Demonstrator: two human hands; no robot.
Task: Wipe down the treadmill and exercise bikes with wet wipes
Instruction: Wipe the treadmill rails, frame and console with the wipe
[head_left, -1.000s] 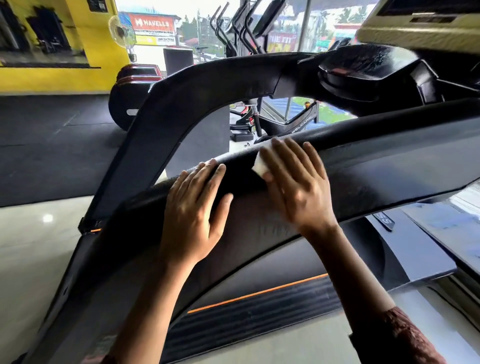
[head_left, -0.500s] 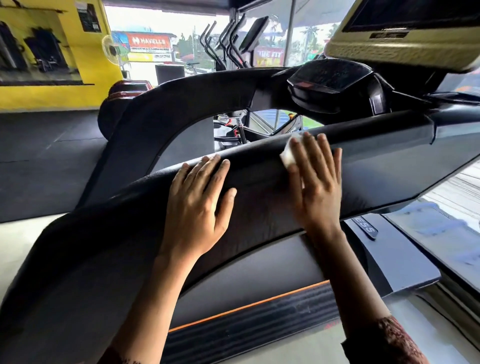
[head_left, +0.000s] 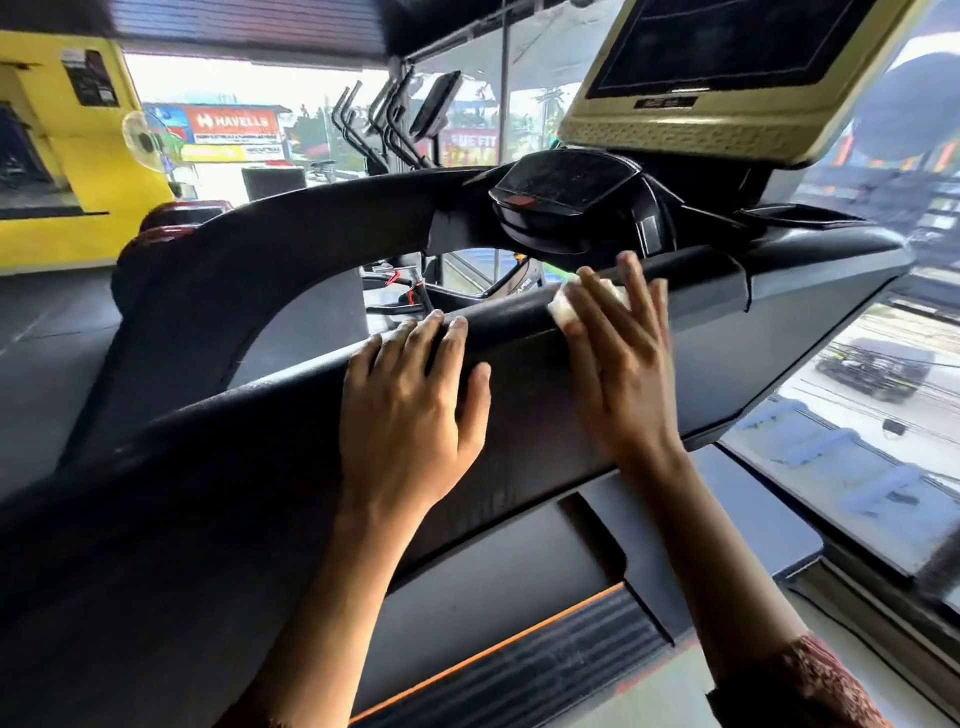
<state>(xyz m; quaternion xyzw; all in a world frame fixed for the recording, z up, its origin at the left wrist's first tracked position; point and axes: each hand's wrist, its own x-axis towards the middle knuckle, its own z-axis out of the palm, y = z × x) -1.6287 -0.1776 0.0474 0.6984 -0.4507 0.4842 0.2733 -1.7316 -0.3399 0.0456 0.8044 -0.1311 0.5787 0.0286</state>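
A black treadmill side handrail runs from lower left up toward the console. My left hand lies flat on the rail with straight fingers over its top edge. To its right, my right hand presses a white wet wipe against the rail with straight fingers. Only the wipe's left edge and a bit between the fingers show. The right hand is slightly blurred.
A gold-framed screen stands above the console. The treadmill belt with its orange stripe lies below the rail. More exercise machines stand behind by the window. A glass wall is at the right, a yellow wall at the left.
My right hand has slid the wipe along the rail toward the console. The left hand stays flat on the rail. The view has tilted up, showing more of the screen.
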